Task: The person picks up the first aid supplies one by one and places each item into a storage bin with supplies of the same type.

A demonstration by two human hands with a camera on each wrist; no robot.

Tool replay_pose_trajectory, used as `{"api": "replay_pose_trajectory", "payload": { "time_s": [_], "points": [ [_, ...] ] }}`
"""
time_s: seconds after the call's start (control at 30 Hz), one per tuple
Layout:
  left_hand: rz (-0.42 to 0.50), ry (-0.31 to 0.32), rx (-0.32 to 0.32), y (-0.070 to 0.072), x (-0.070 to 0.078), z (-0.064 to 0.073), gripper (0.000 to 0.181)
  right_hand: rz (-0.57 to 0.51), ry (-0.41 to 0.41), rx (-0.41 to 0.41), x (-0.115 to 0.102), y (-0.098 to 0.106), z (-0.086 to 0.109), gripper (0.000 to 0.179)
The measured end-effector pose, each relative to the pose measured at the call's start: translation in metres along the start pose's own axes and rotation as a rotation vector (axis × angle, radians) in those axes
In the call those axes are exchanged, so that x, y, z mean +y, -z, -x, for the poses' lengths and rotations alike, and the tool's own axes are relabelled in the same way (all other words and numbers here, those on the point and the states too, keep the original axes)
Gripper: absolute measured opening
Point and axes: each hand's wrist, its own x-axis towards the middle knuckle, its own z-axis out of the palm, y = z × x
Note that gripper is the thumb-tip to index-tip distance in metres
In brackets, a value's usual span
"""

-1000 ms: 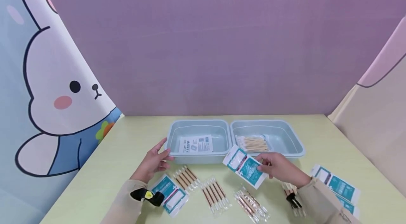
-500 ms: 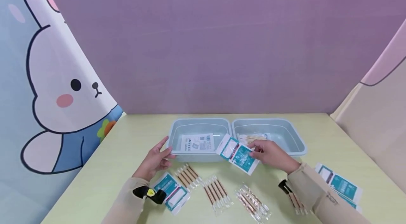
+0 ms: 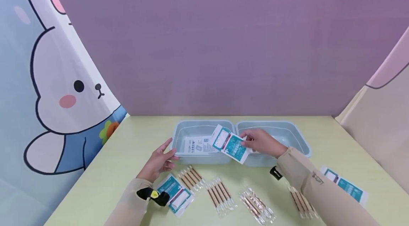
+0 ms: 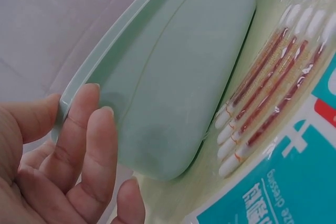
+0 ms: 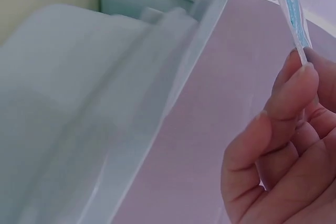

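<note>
Head view, right hand (image 3: 262, 143): pinches gauze-dressing packet (image 3: 230, 145); edge-only hold may slip.
Left hand (image 3: 158, 162): half-curled, grips left blue tray (image 3: 204, 159).

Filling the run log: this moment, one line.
left grip: pinches left tray; right grip: pinches teal packet; packet: held aloft; swab packs: on table

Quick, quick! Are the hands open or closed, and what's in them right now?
Left hand: closed, pinching the edge of the left tub.
Right hand: closed, pinching a green-and-white packet.
</note>
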Motion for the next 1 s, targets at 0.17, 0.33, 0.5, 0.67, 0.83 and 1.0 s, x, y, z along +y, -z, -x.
{"api": "replay_pose_trajectory", "payload": {
  "time_s": [0.17, 0.33, 0.5, 0.67, 0.83, 1.0],
  "points": [
    [0.009, 0.005, 0.019, -0.005, 0.001, -0.004, 0.059, 0.067, 0.011, -0.017, -0.005, 0.004, -0.021, 0.015],
    [0.017, 0.010, 0.029, -0.009, 0.001, -0.011, 0.059, 0.079, -0.021, -0.058, -0.009, 0.005, -0.040, 0.016],
    [0.021, 0.016, 0.059, -0.011, 0.002, -0.015, 0.058, 0.091, -0.039, -0.101, -0.017, 0.003, -0.064, 0.020],
    [0.017, 0.021, 0.050, -0.009, 0.004, -0.014, 0.059, 0.110, -0.023, -0.114, -0.030, -0.001, -0.084, 0.017],
    [0.030, 0.018, 0.046, -0.009, 0.007, -0.014, 0.060, 0.135, -0.042, -0.124, -0.036, -0.007, -0.103, 0.012],
    [0.047, 0.014, 0.065, -0.014, 0.010, -0.015, 0.059, 0.186, -0.059, -0.127, -0.038, -0.012, -0.120, 0.012]
  ]
}}
